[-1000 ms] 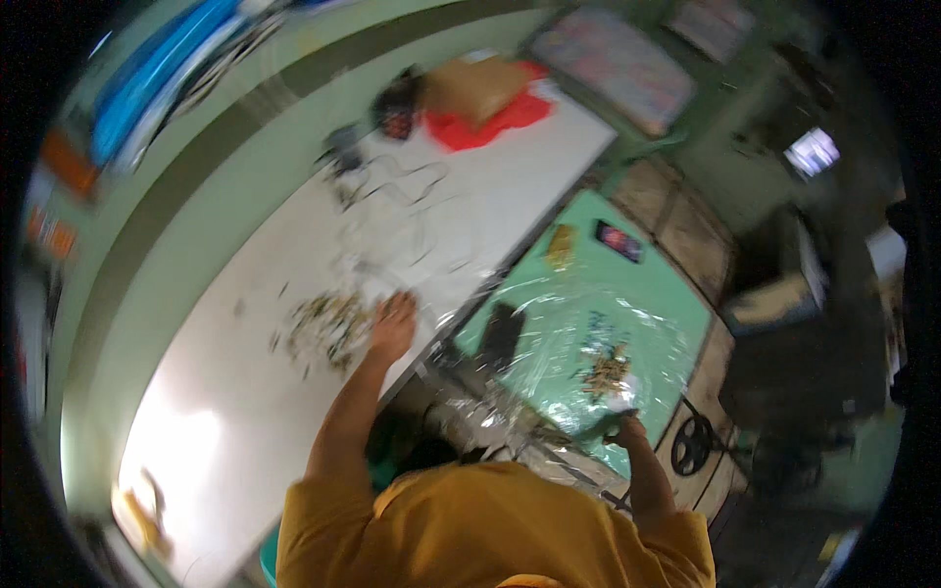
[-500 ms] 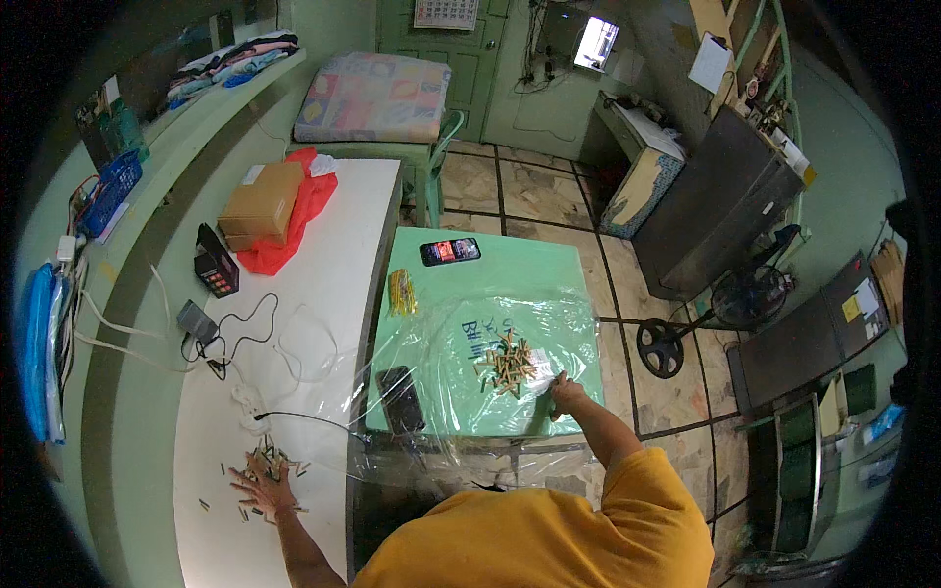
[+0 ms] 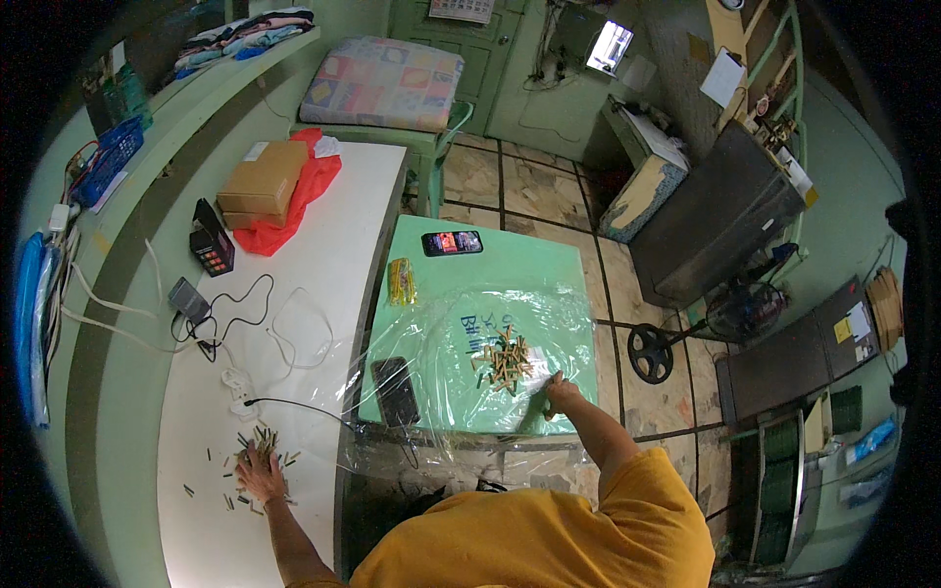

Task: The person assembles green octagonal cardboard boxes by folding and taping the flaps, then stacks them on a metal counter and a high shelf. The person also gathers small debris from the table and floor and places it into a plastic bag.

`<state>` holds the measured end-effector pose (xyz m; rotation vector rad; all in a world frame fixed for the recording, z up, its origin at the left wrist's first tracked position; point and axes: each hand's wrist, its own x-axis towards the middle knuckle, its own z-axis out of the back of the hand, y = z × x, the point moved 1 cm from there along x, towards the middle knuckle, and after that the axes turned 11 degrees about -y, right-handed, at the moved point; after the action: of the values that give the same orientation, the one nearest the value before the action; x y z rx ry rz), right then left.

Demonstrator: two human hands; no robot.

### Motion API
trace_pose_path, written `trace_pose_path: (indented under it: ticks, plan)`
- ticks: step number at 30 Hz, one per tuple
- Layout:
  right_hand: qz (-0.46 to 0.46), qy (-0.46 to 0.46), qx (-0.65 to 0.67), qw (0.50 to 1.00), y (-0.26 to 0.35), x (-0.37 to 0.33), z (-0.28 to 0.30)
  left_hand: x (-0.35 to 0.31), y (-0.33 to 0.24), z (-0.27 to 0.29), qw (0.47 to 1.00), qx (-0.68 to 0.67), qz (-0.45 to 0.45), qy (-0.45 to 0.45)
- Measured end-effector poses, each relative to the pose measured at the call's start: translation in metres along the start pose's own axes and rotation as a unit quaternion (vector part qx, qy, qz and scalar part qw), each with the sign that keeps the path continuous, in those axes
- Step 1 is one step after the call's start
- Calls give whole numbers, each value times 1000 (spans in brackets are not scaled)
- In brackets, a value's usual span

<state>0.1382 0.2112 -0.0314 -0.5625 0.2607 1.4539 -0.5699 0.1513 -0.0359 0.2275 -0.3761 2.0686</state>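
Observation:
On the white counter at the left, my left hand (image 3: pixel 260 477) lies over a loose heap of short, thin stick-like pieces (image 3: pixel 263 438), tan and dark. Its fingers are bent and somewhat apart among them; a few pieces are scattered around it. My right hand (image 3: pixel 562 396) is at the near right part of the green table, closed on the edge of a clear plastic sheet (image 3: pixel 461 402). Beside that hand, a second pile of similar short pieces (image 3: pixel 508 361) rests on the sheet, next to a whitish patch. What lies under my right fingers is hidden.
On the green table (image 3: pixel 529 257) are a lit phone (image 3: pixel 452 243), a yellow packet (image 3: pixel 401 282) and a dark phone (image 3: pixel 395 391). A power strip (image 3: pixel 236 390), cables, a black box (image 3: pixel 212 238) and a cardboard box (image 3: pixel 263 182) on red cloth stand on the counter.
My left hand has drawn its spread fingers in over the heap, and the pieces around it have shifted. My right hand stays at the plastic's edge. The whole view has tilted slightly.

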Motion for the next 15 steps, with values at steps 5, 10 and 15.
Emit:
trace_pose_path:
  ticks: [5,10,15]
  plan:
    - [-19,34,-12,999,-4,6,-7,-24,-9,19,994,-32,-103,-21]
    - [-19,34,-19,999,-4,9,-7,-31,7,5,994,-15,-104,-18]
    - [-24,27,-39,999,4,1,-5,-13,28,-8,991,8,-85,-98]
